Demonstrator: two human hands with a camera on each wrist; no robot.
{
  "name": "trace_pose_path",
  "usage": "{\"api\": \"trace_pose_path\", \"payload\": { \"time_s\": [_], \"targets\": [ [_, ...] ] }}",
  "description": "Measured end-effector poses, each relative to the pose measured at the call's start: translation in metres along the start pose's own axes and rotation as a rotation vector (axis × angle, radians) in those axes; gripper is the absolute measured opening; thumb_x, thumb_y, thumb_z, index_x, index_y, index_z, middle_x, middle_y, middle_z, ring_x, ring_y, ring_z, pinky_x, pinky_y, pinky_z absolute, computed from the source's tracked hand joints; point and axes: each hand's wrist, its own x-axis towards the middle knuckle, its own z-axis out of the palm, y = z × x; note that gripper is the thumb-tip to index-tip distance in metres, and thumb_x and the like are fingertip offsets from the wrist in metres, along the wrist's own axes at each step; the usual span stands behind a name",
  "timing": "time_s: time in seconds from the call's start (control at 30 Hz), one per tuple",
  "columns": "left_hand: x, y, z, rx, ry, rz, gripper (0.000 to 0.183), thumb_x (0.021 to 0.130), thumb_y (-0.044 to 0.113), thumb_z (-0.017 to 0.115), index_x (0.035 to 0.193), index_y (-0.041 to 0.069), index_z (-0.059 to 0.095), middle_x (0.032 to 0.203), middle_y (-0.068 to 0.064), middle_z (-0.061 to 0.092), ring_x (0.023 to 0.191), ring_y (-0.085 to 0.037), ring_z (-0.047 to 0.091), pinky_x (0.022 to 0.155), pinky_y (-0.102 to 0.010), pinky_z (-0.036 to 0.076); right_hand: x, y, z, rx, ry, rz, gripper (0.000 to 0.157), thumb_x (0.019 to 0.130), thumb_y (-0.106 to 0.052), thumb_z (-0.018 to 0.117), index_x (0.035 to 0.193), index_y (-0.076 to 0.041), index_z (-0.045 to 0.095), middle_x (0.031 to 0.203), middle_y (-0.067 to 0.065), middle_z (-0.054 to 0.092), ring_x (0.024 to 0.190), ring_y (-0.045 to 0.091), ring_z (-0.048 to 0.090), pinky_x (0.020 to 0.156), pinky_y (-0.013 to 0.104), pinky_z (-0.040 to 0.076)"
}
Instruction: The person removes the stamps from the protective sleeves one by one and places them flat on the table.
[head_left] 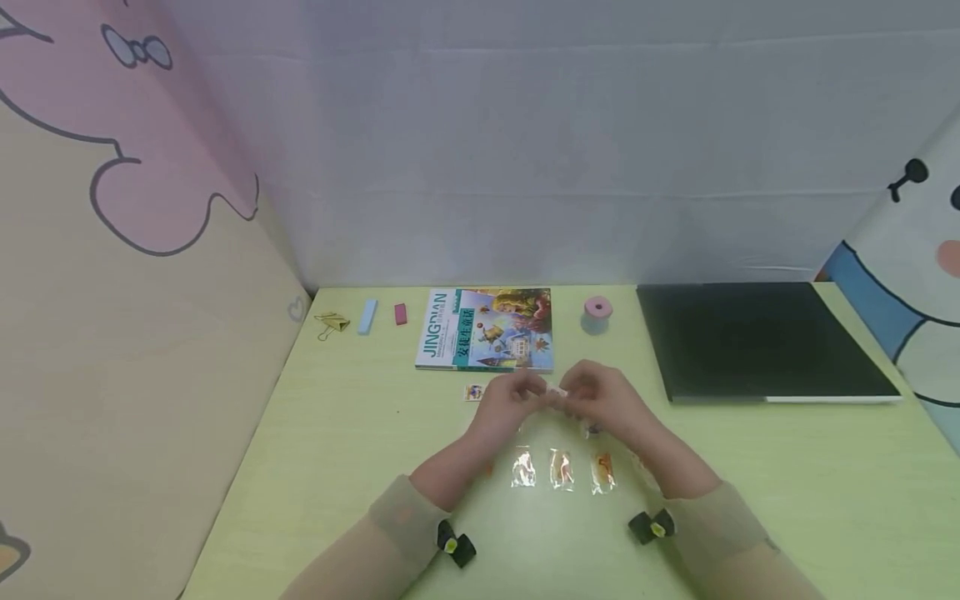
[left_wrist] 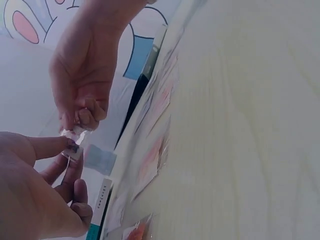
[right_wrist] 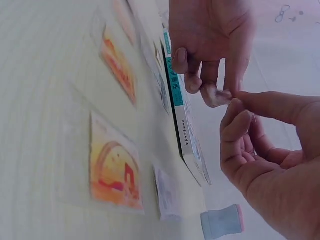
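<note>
A small clear sleeve (left_wrist: 77,134) is sitting between my hands above the worktop (head_left: 315,483), short of its far edge; my left hand (head_left: 508,405) and right hand (head_left: 606,402) are both pinching it by the fingertips. I seem to be working at the sleeve itself, and the next move is probably calling for a light, steady pinch. Nearer me, sleeved cards (head_left: 602,473) are lying in a row; a book (head_left: 487,329) is lying by the far edge, a black panel (head_left: 765,342) is filling the far right corner, and pale cloth (head_left: 555,150) is hanging behind.
</note>
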Motion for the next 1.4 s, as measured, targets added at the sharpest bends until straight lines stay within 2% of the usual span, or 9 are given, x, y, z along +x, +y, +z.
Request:
{"api": "trace_pose_path", "payload": {
  "time_s": [0.17,0.43,0.6,0.77,0.87,0.97,1.0,1.2,1.4],
  "targets": [
    [0.0,0.002,-0.004,-0.132,-0.038,-0.013,0.016,0.086,0.033,0.065,0.095,0.02,0.066,0.098,0.004,0.068,0.092,-0.011,0.06,0.083,-0.034,0.045,-0.003,0.0,-0.003,0.173,-0.032,-0.009,0.025,0.087,-0.03,0.065,0.099,-0.009,0.062,0.089,0.019,0.063,0.077,0.032,0.059,0.069,0.042,0.051],
    [-0.001,0.002,-0.007,-0.17,-0.068,-0.026,0.02,0.088,0.032,0.063,0.102,0.018,0.067,0.097,0.007,0.067,0.096,-0.011,0.059,0.084,-0.033,0.045,-0.005,-0.001,-0.005,0.28,-0.083,0.033,0.029,0.091,-0.031,0.06,0.103,-0.005,0.064,0.1,0.023,0.061,0.093,0.038,0.055,0.084,0.046,0.047],
    [0.0,0.0,-0.008,-0.13,-0.045,-0.003,0.014,0.086,0.034,0.065,0.096,0.023,0.067,0.105,0.006,0.067,0.097,-0.011,0.058,0.082,-0.034,0.046,-0.009,-0.009,-0.004,0.262,-0.075,0.005,0.024,0.09,-0.021,0.062,0.105,-0.003,0.065,0.1,0.024,0.062,0.091,0.047,0.053,0.077,0.046,0.049],
    [0.001,-0.002,-0.006,-0.104,-0.015,-0.038,0.012,0.082,0.039,0.068,0.089,0.03,0.067,0.123,0.004,0.061,0.103,-0.008,0.056,0.082,-0.035,0.044,-0.015,-0.022,-0.003,0.21,-0.059,-0.072,0.021,0.092,-0.013,0.058,0.108,-0.001,0.065,0.099,0.027,0.061,0.085,0.049,0.051,0.065,0.041,0.05],
    [0.001,-0.001,-0.007,-0.116,-0.021,-0.049,0.011,0.082,0.04,0.068,0.089,0.032,0.069,0.117,0.006,0.064,0.098,-0.01,0.056,0.08,-0.035,0.045,-0.016,-0.025,-0.004,0.131,-0.046,-0.118,0.02,0.094,-0.013,0.055,0.107,-0.004,0.066,0.095,0.02,0.062,0.081,0.045,0.053,0.062,0.037,0.049],
    [-0.001,0.003,-0.008,-0.139,-0.039,-0.029,0.01,0.084,0.036,0.067,0.091,0.03,0.071,0.096,0.009,0.068,0.093,-0.011,0.057,0.079,-0.035,0.045,-0.015,-0.026,-0.006,0.067,-0.038,-0.151,0.017,0.093,-0.013,0.057,0.105,-0.007,0.067,0.09,0.016,0.064,0.078,0.042,0.057,0.058,0.036,0.05],
    [-0.002,0.003,-0.008,-0.146,-0.047,-0.018,0.01,0.085,0.035,0.067,0.092,0.03,0.071,0.094,0.01,0.069,0.094,-0.01,0.057,0.08,-0.035,0.045,-0.013,-0.021,-0.006,0.057,-0.036,-0.153,0.016,0.092,-0.016,0.058,0.104,-0.009,0.068,0.088,0.015,0.064,0.076,0.039,0.058,0.057,0.036,0.05],
    [-0.001,0.001,-0.008,-0.108,-0.072,0.022,0.01,0.086,0.034,0.066,0.093,0.033,0.073,0.102,0.019,0.067,0.104,-0.002,0.057,0.089,-0.036,0.044,-0.002,0.006,-0.006,0.09,-0.041,-0.07,0.016,0.082,-0.029,0.07,0.095,-0.018,0.069,0.086,0.007,0.069,0.07,0.027,0.062,0.06,0.044,0.052],
    [-0.001,0.004,-0.008,-0.02,-0.059,0.052,0.011,0.087,0.031,0.065,0.094,0.033,0.073,0.104,0.018,0.067,0.102,-0.003,0.056,0.087,-0.034,0.043,-0.003,0.003,-0.002,0.152,-0.043,-0.007,0.025,0.078,-0.027,0.075,0.09,-0.008,0.066,0.084,0.014,0.068,0.072,0.034,0.064,0.06,0.045,0.052]
  ]
}}
